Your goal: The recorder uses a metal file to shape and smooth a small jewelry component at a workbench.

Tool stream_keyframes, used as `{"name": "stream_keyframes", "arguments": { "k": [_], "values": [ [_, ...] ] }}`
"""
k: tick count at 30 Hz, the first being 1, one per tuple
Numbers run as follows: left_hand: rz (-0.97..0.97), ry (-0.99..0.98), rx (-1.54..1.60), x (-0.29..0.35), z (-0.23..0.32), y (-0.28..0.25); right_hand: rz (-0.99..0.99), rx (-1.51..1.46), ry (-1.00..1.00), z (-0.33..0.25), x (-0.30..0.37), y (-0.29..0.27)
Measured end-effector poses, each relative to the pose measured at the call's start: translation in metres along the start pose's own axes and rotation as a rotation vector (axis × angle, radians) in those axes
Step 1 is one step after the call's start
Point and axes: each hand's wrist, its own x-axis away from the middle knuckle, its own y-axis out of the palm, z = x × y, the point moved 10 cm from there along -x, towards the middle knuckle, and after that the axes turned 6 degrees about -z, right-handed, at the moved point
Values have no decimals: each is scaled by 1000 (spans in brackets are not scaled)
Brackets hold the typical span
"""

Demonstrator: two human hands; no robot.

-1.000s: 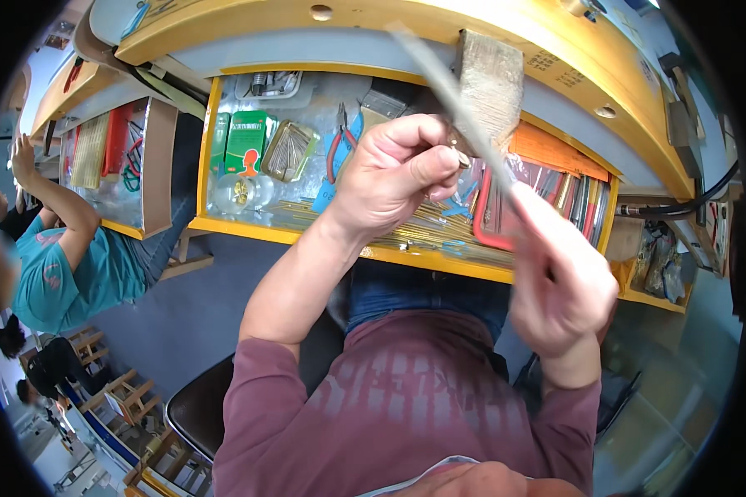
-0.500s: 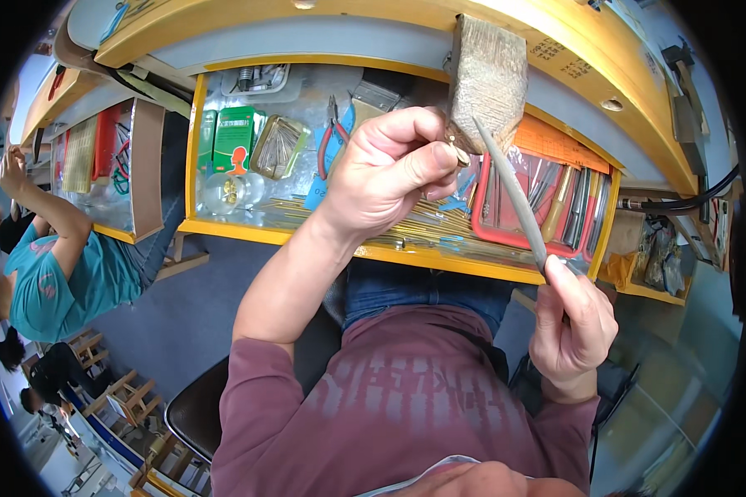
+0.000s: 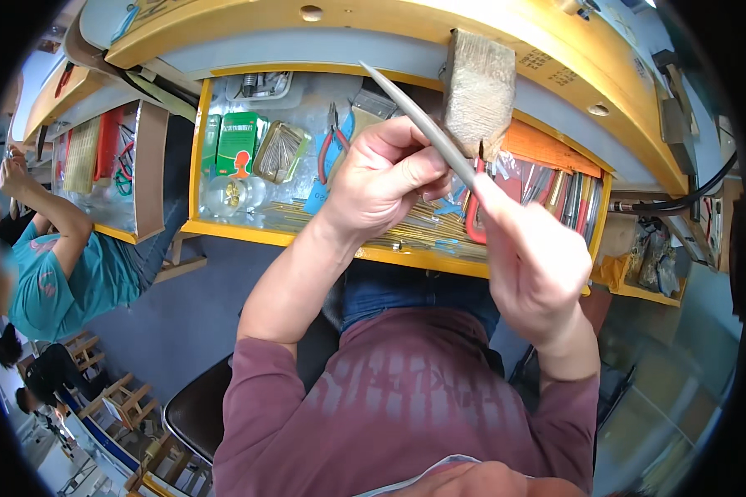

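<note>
One grey file (image 3: 421, 123) slants just beside the wooden block (image 3: 479, 91), its tip in open room near the far edge of the yellow drawer (image 3: 240, 233). The right hand (image 3: 537, 263) grasps its lower end; the left hand (image 3: 385, 178) pinches, its contents hidden.

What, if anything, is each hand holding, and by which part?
Your right hand grips the grey file by its near end. Your left hand looks pinched closed, but the file hides anything it may hold.
</note>
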Motion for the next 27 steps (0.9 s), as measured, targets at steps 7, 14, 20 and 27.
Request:
{"name": "stream_keyframes", "arguments": {
  "k": [7,14,20,27],
  "values": [
    [5,-37,-57,3,-1,-3,179,-97,107,7,27,-35],
    [154,-40,-628,25,17,23,115,-757,458,61,47,6],
    [336,123,-458,36,24,47,133,-1031,429,36,26,17],
    [408,199,-315,25,26,61,222,-1225,449,51,42,20]
  ]
}}
